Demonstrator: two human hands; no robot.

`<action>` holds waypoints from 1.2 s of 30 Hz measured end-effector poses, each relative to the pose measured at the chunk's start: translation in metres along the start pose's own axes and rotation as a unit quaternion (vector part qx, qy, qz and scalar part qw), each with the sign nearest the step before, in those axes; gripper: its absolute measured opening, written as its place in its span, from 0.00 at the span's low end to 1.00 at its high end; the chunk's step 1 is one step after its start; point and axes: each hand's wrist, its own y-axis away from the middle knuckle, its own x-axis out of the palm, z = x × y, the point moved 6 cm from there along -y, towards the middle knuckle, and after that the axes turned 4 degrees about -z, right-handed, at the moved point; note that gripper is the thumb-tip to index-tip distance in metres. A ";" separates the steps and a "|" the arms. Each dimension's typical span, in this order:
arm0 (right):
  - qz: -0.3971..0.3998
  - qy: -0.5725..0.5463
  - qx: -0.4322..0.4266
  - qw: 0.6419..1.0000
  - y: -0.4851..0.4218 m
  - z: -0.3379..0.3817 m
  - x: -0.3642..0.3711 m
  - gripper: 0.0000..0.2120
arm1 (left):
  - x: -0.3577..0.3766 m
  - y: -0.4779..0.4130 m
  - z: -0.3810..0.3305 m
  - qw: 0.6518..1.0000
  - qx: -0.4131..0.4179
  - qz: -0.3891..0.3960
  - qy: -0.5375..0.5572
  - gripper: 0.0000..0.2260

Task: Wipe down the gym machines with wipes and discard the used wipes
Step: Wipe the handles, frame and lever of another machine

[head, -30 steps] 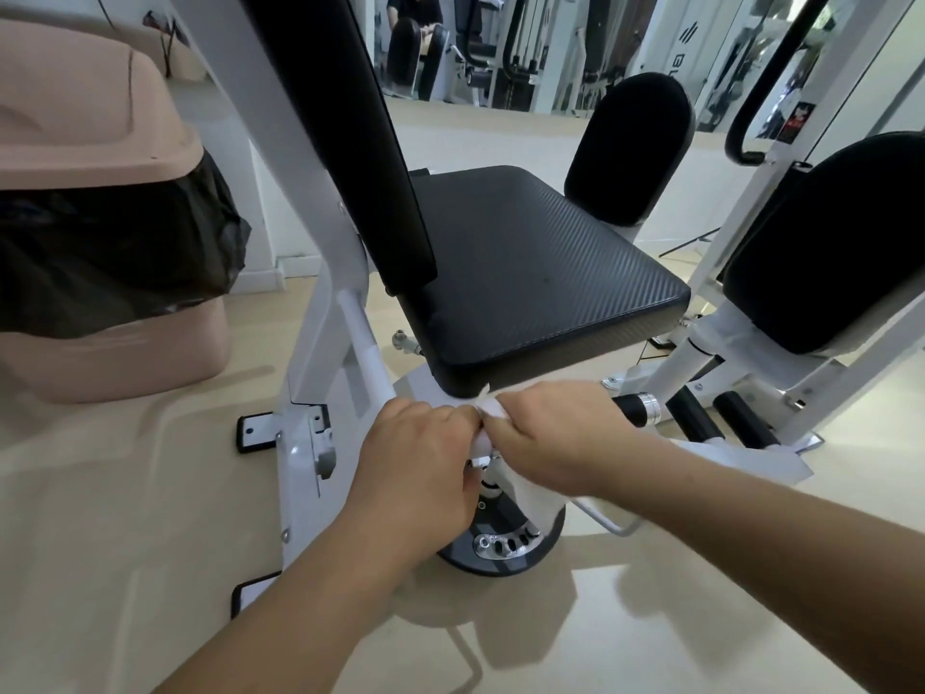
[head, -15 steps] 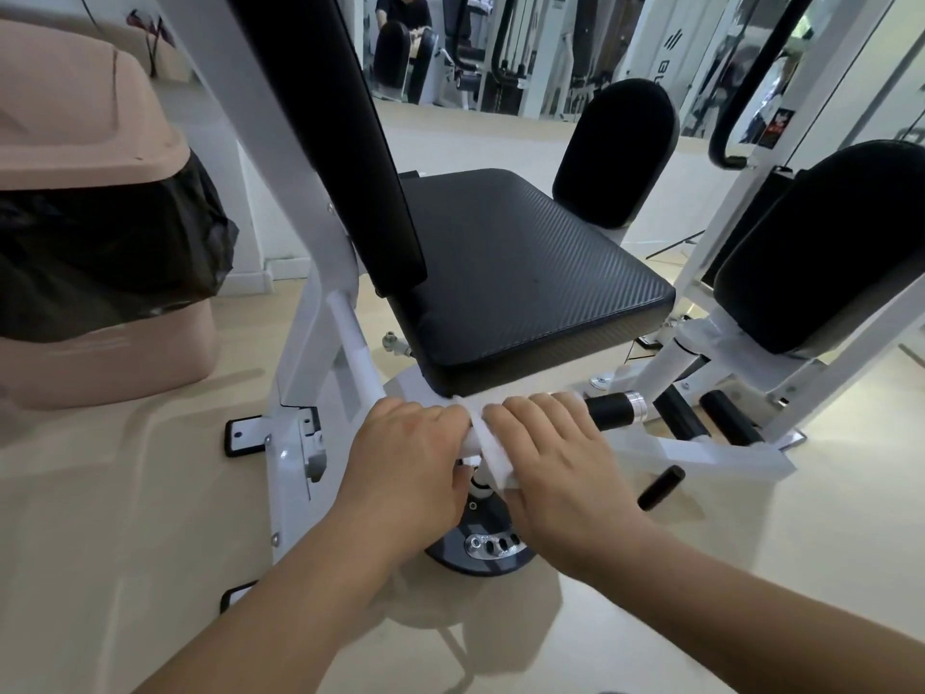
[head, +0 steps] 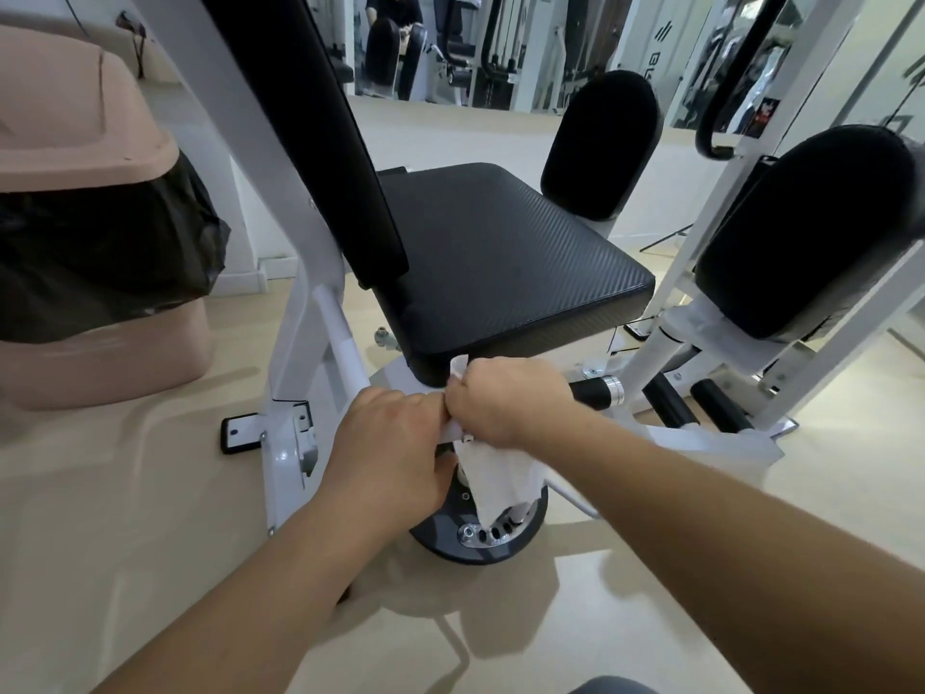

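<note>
While the left hand (head: 395,443) grips the white bar (head: 345,338) under the black seat (head: 500,257), the right hand (head: 505,398) beside it clamps the wipe (head: 500,478) round that bar, centre frame. Its loose end hangs below.

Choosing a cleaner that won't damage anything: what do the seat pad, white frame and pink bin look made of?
The seat pad looks like black vinyl or faux leather over padding: matte, fine embossed weave pattern, rounded edges. The white frame is probably painted or powder-coated steel: smooth, faintly glossy tube. The pink bin seems moulded plastic, matte, with a thin black bag liner.
</note>
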 end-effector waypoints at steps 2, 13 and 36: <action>-0.162 0.037 -0.018 0.986 0.023 0.001 0.005 0.12 | 0.000 0.001 0.000 1.000 -0.006 0.008 0.005 0.07; -0.101 0.081 -0.148 0.981 0.103 -0.016 0.032 0.40 | -0.001 0.001 -0.006 1.000 -0.018 -0.001 -0.015 0.14; -0.107 0.139 -0.115 0.978 0.010 0.008 0.007 0.09 | -0.009 0.002 -0.006 0.999 -0.036 0.040 0.008 0.09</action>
